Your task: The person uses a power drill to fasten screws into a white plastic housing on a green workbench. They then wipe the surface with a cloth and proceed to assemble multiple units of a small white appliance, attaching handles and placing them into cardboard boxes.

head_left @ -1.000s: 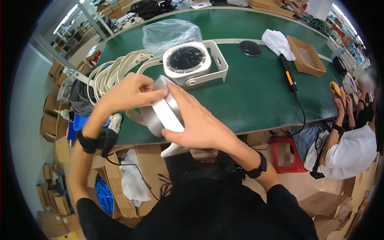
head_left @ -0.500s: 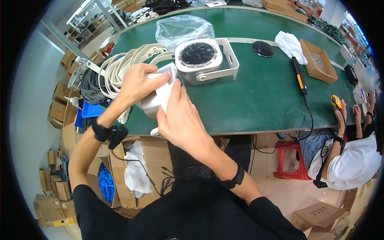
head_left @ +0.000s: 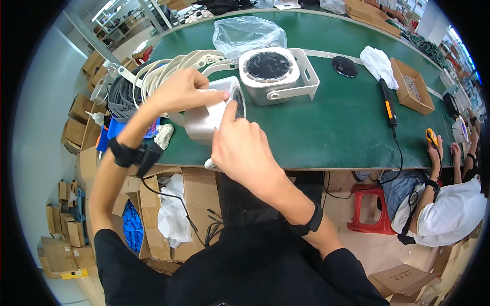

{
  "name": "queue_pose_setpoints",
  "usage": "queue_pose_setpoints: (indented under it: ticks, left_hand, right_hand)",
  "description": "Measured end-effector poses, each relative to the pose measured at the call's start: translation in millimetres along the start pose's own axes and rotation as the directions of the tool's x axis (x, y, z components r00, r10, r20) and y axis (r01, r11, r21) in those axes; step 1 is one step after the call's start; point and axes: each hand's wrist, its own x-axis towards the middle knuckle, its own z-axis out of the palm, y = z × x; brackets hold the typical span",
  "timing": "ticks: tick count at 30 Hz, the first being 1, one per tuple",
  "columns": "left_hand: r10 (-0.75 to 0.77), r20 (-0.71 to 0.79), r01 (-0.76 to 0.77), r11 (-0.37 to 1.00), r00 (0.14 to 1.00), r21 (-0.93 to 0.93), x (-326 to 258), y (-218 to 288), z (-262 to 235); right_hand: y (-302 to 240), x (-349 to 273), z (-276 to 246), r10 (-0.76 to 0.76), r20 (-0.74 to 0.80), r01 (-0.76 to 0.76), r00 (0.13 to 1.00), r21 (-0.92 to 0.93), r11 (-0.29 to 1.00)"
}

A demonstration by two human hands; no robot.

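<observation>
A silver-grey lamp-like housing (head_left: 201,125) lies tilted on its side near the table's front edge, its dark round face (head_left: 238,99) turned right. Over its top, my left hand (head_left: 178,92) is curled with the thumb pressed near the rim; some of its fingers are hidden. My right hand (head_left: 245,145) grips the housing's right side, index fingertip close to the left thumb. Just right of it stands a similar housing (head_left: 275,94), dark face (head_left: 266,65) up, with a white U-shaped bracket (head_left: 310,76).
White curved brackets (head_left: 153,84) and grey cables (head_left: 122,99) pile up at left. Behind lies a clear plastic bag (head_left: 247,35). To the right are a black disc (head_left: 344,66), a white cloth (head_left: 377,64), an electric screwdriver (head_left: 388,104) and a screw box (head_left: 422,102). A co-worker sits at far right.
The housing has turned in my hands, so its dark face now shows at the right. My right index finger has stretched toward the rim. The whole view has shifted slightly.
</observation>
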Motion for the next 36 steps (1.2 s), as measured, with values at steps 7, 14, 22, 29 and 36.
queue_pose_setpoints:
  ticks: [7, 14, 22, 29, 36]
  left_hand:
    - [-0.109, 0.508, 0.154, 0.987, 0.854, -0.048, -3.9, -14.7, -28.6]
    - [-0.295, 0.425, 0.356, 0.932, 0.856, -0.069, -21.1, -8.1, -25.9]
    - [-0.292, 0.292, 0.263, 0.955, 0.911, 0.136, -1.8, 7.4, -23.6]
    - [-0.184, 0.041, 0.159, 0.926, 0.982, 0.342, 29.5, 34.9, -63.9]
    - [-0.166, -0.142, 0.096, 0.911, 0.976, -0.402, -1.2, 2.0, -64.7]
  right_hand:
    - [-3.5, -2.3, 6.7, -0.197, 0.001, 0.197, 0.980, -0.084, 0.977]
    - [-12.2, -1.3, 13.1, -0.187, -0.012, 0.185, 0.982, -0.099, 0.978]
    - [-1.2, 1.3, 21.7, -0.226, -0.129, 0.209, 0.965, -0.137, 0.968]
    - [13.8, 30.8, 6.7, -0.119, -0.036, 0.118, 0.992, -0.050, 0.992]
    - [62.2, 20.9, -19.2, -0.049, 0.011, 0.048, 0.999, 0.112, 0.993]
